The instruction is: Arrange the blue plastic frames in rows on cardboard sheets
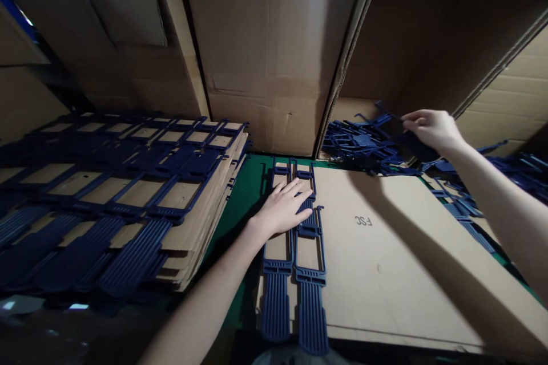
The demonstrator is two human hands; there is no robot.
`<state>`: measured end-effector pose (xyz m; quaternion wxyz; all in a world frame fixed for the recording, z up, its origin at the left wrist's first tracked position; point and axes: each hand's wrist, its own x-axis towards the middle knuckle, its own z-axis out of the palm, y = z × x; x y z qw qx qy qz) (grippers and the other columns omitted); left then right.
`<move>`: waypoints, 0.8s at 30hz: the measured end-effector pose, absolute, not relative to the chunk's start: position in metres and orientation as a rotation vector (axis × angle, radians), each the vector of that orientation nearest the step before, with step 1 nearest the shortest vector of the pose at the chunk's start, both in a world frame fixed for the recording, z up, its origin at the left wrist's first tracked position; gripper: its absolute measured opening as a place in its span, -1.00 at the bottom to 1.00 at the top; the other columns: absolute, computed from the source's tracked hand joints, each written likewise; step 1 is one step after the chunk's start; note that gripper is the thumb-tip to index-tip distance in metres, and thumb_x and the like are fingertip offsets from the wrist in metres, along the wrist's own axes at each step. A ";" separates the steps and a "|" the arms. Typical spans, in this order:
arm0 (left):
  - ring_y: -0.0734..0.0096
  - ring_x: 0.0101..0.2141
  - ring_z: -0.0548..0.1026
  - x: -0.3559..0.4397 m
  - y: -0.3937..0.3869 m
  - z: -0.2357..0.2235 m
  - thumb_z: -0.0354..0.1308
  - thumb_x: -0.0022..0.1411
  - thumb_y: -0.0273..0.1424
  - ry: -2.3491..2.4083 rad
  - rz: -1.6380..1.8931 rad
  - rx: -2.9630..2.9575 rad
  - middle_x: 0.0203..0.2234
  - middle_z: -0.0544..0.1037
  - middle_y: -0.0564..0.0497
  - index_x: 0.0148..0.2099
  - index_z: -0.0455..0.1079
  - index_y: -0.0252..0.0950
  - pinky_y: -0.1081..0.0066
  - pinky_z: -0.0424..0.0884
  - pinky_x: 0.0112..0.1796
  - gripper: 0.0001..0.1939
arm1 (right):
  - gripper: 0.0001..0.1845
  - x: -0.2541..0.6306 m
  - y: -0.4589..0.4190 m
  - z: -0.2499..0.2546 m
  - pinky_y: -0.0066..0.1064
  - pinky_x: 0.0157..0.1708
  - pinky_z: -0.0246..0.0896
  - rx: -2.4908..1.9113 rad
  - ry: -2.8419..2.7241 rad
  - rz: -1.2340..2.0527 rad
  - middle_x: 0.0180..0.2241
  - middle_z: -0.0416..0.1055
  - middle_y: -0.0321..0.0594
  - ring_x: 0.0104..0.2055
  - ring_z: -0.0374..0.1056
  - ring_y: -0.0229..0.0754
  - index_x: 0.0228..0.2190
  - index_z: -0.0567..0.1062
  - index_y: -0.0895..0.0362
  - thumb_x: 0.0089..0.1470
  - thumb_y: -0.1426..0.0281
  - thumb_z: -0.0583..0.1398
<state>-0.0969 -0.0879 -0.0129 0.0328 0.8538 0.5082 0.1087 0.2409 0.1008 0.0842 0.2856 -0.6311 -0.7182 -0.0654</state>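
Observation:
My left hand point(284, 208) lies palm down, fingers spread, across two dark blue plastic frames with ribbed ends. One blue frame point(277, 308) is on the left and a second blue frame point(311, 308) is beside it, both flat on a cardboard sheet point(385, 274) printed "FSC". At the back right, my right hand point(434, 130) is raised with its fingers pinched on a dark blue plastic part point(415, 145). The part's outline is hard to make out in shadow. Below and beside that hand is a heap of loose blue plastic parts point(359, 140).
On the left stands a stack of cardboard sheets point(205, 211) with rows of blue frames point(141, 239) on top. Tall cardboard walls point(265, 57) rise behind. More loose blue parts point(524, 174) lie at the far right. A green surface point(250, 182) shows between stack and sheet.

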 end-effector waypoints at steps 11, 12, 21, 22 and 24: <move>0.21 0.29 -0.03 -0.096 -0.088 -0.013 -0.08 0.36 -0.19 1.562 0.323 2.636 0.28 0.11 -0.10 0.27 0.16 -0.24 0.14 -0.05 0.24 -0.50 | -0.81 0.199 -0.003 -0.010 -0.49 -0.64 0.11 -1.518 -2.333 0.551 -0.57 0.45 -0.32 -0.66 0.29 -0.28 -0.25 0.36 0.10 0.06 0.32 0.09; 0.22 0.30 -0.03 -0.096 -0.088 -0.012 -0.08 0.36 -0.19 1.559 0.326 2.637 0.28 0.11 -0.10 0.27 0.16 -0.24 0.14 -0.06 0.24 -0.50 | -0.83 0.198 -0.002 -0.014 -0.49 -0.65 0.11 -1.552 -2.327 0.536 -0.61 0.43 -0.35 -0.69 0.28 -0.28 -0.26 0.34 0.09 0.06 0.33 0.08; 0.22 0.30 -0.04 -0.096 -0.087 -0.012 -0.09 0.37 -0.18 1.558 0.302 2.623 0.29 0.07 -0.09 0.28 0.14 -0.23 0.13 -0.09 0.25 -0.50 | -0.82 0.166 0.012 -0.017 -0.46 -0.64 0.15 -1.547 -2.323 0.534 -0.65 0.40 -0.35 -0.68 0.31 -0.23 -0.24 0.36 0.08 0.10 0.37 0.03; 0.22 0.30 -0.04 -0.096 -0.087 -0.012 -0.09 0.37 -0.18 1.558 0.301 2.622 0.29 0.07 -0.09 0.28 0.14 -0.23 0.14 -0.09 0.25 -0.50 | -0.81 0.162 0.014 -0.018 -0.45 -0.60 0.15 -1.516 -2.367 0.441 -0.62 0.41 -0.33 -0.65 0.31 -0.24 -0.24 0.38 0.08 0.10 0.39 0.03; 0.22 0.30 -0.05 -0.096 -0.087 -0.012 -0.09 0.36 -0.18 1.557 0.300 2.623 0.29 0.07 -0.09 0.28 0.14 -0.22 0.14 -0.09 0.24 -0.50 | -0.80 0.155 0.018 -0.021 -0.45 -0.52 0.13 -1.446 -2.453 0.236 -0.57 0.44 -0.29 -0.56 0.34 -0.22 -0.26 0.42 0.10 0.09 0.42 0.04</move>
